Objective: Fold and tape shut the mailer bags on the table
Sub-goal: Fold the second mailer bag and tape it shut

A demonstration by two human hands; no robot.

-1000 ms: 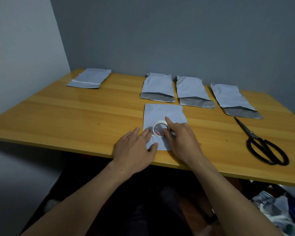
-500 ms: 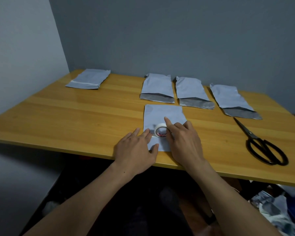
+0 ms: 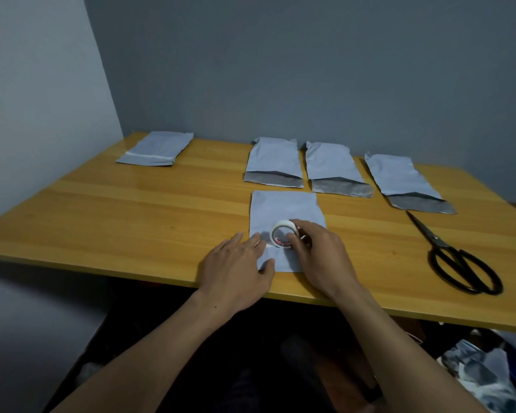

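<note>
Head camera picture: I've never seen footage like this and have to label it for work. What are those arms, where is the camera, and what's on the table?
There is no machine here. The camera sits on a person's head and looks forward and down, so the two arms at the bottom are that person's own. The left hand lies flat on the nearest mailer bag, pressing it to the wooden table. The right hand grips a white tape roll that rests on that bag. Behind it lie three more bags, their grey mouths open. A fifth bag, far left, has a white strip across it and is apparently taped already. Black scissors lie at the right, untouched.
</note>
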